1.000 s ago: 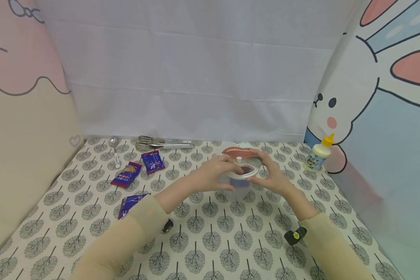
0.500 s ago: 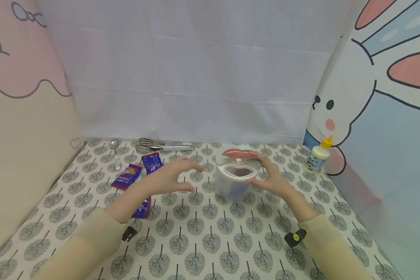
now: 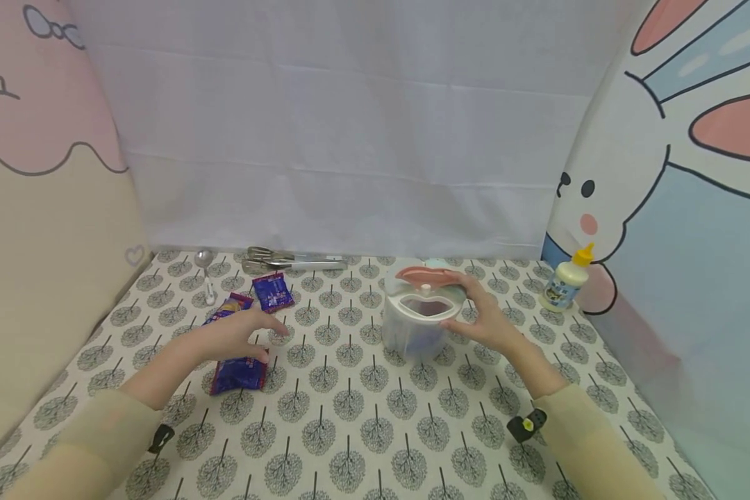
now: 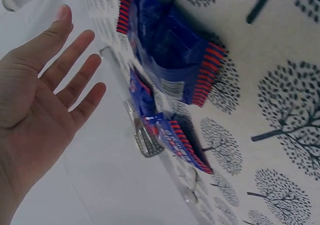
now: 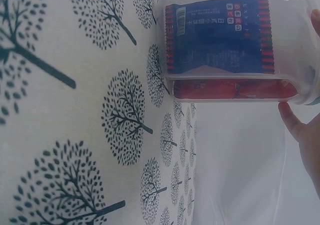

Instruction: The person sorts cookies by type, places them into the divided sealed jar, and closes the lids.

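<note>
Drawing your left hand (image 3: 228, 338) away from the clear container (image 3: 403, 335), you now have those fingers apart, holding nothing, near a blue packet (image 3: 239, 377). Your right hand (image 3: 486, 319) grips the container between thumb and fingers, which likely keeps it steady while the left is free.

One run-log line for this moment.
left hand: open, near blue packets | right hand: grips upright clear container | inside: red-edged packet

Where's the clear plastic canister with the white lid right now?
In the head view, the clear plastic canister stands just right of centre on the tree-patterned cloth, with the right hand holding its right side.
</note>
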`<state>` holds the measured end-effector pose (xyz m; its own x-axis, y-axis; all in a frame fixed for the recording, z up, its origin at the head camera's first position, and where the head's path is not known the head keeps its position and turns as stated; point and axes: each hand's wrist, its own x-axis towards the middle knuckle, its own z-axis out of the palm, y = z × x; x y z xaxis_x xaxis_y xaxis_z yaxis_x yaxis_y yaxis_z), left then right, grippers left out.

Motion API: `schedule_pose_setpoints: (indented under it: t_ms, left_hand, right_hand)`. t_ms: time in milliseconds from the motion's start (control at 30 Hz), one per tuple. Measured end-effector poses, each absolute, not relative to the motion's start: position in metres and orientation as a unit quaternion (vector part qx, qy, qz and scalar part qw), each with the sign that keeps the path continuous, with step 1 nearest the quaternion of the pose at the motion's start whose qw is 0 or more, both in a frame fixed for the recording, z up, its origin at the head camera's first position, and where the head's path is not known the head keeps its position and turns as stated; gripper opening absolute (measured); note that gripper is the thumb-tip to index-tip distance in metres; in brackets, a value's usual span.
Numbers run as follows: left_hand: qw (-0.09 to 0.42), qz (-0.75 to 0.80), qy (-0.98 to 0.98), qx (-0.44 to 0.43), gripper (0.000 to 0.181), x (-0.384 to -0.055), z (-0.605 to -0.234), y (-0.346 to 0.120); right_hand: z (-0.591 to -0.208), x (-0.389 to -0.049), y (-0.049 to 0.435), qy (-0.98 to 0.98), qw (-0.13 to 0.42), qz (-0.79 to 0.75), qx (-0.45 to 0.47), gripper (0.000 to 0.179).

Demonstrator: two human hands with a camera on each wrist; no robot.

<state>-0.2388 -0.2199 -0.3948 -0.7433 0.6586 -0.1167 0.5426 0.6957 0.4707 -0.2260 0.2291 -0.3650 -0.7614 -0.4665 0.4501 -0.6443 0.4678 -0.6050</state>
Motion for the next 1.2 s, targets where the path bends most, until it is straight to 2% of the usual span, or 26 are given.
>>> schedule_pose_setpoints:
  t_ms: [133,267,633,867,1200]
  left_hand:
    - [0.186,0.206,0.915,0.294,0.051,-0.238,-0.403,-0.232]
    - [0.209,0.212,0.918,0.263,0.051,-0.238,-0.411,-0.237]
    - [0.202,0.231,0.907,0.288,0.043,-0.243,-0.415,-0.237]
    - [0.122,0.216,0.903,0.35,0.034,-0.248,-0.403,-0.229]
    - [0.002,0.258,0.899,0.354,0.022,-0.255,-0.379,-0.208]
  right_hand:
    - [-0.365,-0.226,0.229,-0.849,0.113,0.398,0.328,0.084]
    - [-0.364,-0.226,0.228,-0.849,0.115,0.398,0.327,0.084]
    - [-0.366,-0.228,0.228,-0.852,0.113,0.394,0.325,0.085]
    - [-0.367,-0.229,0.229,-0.854,0.114,0.385,0.331,0.085]
    - [-0.391,-0.248,0.241,-0.852,0.123,0.385,0.334,0.091]
